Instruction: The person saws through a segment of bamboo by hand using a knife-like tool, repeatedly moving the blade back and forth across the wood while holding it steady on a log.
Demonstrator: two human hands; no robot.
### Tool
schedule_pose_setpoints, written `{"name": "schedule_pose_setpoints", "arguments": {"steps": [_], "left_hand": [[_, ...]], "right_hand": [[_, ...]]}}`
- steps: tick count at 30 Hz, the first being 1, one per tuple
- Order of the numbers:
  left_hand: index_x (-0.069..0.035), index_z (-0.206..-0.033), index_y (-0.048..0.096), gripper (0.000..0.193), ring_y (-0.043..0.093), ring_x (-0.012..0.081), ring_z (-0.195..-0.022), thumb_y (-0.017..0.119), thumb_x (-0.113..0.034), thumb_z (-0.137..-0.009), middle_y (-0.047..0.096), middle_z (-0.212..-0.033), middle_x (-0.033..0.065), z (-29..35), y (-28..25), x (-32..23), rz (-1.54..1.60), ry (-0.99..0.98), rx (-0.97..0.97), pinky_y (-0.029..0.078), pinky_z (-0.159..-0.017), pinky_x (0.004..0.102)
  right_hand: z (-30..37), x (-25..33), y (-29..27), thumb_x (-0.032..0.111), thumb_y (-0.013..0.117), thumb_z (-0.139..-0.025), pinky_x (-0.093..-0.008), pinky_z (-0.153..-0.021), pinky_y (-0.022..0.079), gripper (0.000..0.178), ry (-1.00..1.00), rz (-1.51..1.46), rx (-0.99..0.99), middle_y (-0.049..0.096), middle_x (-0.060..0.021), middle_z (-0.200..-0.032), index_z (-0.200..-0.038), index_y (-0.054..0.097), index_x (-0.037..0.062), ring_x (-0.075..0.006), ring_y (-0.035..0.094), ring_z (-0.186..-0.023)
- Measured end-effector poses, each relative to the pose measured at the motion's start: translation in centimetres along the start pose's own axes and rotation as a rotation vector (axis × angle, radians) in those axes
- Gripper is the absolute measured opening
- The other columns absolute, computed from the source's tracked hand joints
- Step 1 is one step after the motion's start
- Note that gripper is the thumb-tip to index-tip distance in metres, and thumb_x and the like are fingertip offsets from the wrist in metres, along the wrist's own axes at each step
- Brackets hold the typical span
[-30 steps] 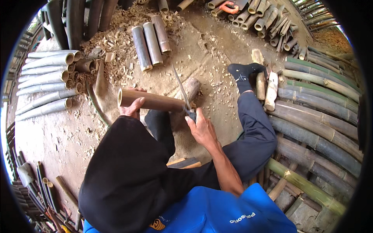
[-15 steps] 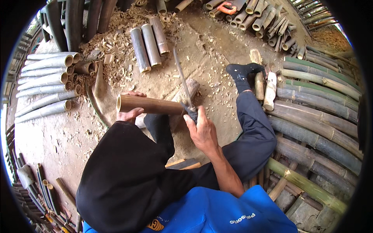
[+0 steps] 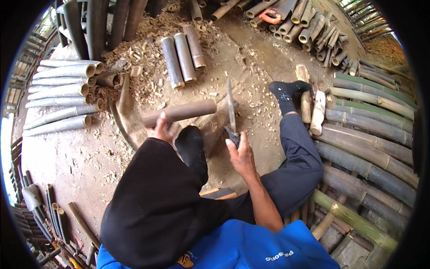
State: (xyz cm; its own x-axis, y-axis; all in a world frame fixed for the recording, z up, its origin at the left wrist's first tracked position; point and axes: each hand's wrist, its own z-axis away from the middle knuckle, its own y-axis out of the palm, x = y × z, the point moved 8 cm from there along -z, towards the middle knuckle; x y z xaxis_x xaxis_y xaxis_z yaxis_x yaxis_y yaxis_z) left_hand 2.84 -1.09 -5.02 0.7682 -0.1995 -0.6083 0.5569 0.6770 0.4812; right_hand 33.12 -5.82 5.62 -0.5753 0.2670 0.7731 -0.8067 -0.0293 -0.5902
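Observation:
A short brown bamboo tube (image 3: 188, 112) is held out over my left foot, its right end higher than its left. My left hand (image 3: 160, 131) grips it near the left end, with the thumb on top. To the right, a long-bladed knife (image 3: 230, 101) points away from me, blade up and apart from the tube. Its dark handle is in my closed right hand (image 3: 242, 154). Beyond the tube, several more cut tubes, one of them a greyish bamboo tube (image 3: 184, 56), lie side by side on the floor.
Stacked bamboo tubes (image 3: 62, 89) lie on the left, near wood chips (image 3: 139, 45). At the far right a saw with an orange handle (image 3: 270, 16) rests on bamboo pieces (image 3: 309, 33). Bamboo poles (image 3: 371, 143) line the right side. My socked feet (image 3: 191, 145) are on the floor.
The tube has moved away from my lap and its right end has swung up. The knife is now apart from the tube's right end, with its blade more upright.

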Motion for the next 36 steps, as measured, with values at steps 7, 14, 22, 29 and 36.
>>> {"name": "schedule_pose_setpoints", "arguments": {"steps": [7,14,22,29,36], "left_hand": [[0.000,-0.106,0.068,0.017,0.072,0.0169,-0.087,0.074,-0.004,-0.091,0.074,-0.093,0.0088,3.6,9.5,-4.0,-1.069,-0.104,0.862,0.061,-0.078,0.0328],[-0.003,-0.130,0.059,0.054,0.061,0.0322,-0.122,0.072,-0.016,-0.079,0.063,-0.130,0.0217,-3.4,18.4,-7.8,-1.909,0.695,0.703,0.051,-0.103,0.0443],[-0.009,-0.130,0.053,0.068,0.054,0.0346,-0.121,0.084,-0.016,-0.070,0.054,-0.126,0.0140,-6.5,14.6,-0.4,-2.097,1.024,0.463,0.044,-0.098,0.0513],[-0.006,-0.124,0.059,0.064,0.060,0.0300,-0.108,0.086,-0.020,-0.068,0.059,-0.115,0.0138,-6.3,15.2,-3.0,-1.955,0.990,0.474,0.050,-0.092,0.0469],[0.001,-0.136,0.057,0.063,0.065,0.0232,-0.111,0.076,-0.026,-0.081,0.066,-0.121,0.0137,-1.5,16.8,-9.6,-0.796,0.522,0.672,0.054,-0.096,0.0372]], "right_hand": [[0.0,-3.5,1.0,0.029,0.059,-0.102,-0.0340,-0.049,0.051,0.036,0.280,-0.344,0.091,0.059,-0.0084,-0.076,-0.123,0.048,0.0017,-0.0162,0.061,-0.054],[-1.1,-3.9,1.5,0.030,0.062,-0.100,-0.0421,-0.061,0.053,0.035,0.199,-0.299,0.106,0.062,-0.0151,-0.081,-0.117,0.051,0.0017,-0.0298,0.066,-0.065],[0.5,-6.2,2.9,0.033,0.065,-0.097,-0.0505,-0.077,0.052,0.034,0.076,0.029,0.392,0.068,-0.0215,-0.091,-0.115,0.056,0.0047,-0.0432,0.068,-0.089],[-3.8,-9.1,-4.9,0.024,0.065,-0.098,-0.0342,-0.048,0.049,0.030,0.408,-0.192,-0.161,0.061,-0.0092,-0.073,-0.115,0.054,0.0023,-0.0171,0.063,-0.054],[-2.3,-4.7,-3.2,0.026,0.069,-0.094,-0.0417,-0.059,0.049,0.033,0.192,-0.147,-0.047,0.062,-0.0145,-0.079,-0.110,0.054,0.0005,-0.0297,0.062,-0.065]]}}
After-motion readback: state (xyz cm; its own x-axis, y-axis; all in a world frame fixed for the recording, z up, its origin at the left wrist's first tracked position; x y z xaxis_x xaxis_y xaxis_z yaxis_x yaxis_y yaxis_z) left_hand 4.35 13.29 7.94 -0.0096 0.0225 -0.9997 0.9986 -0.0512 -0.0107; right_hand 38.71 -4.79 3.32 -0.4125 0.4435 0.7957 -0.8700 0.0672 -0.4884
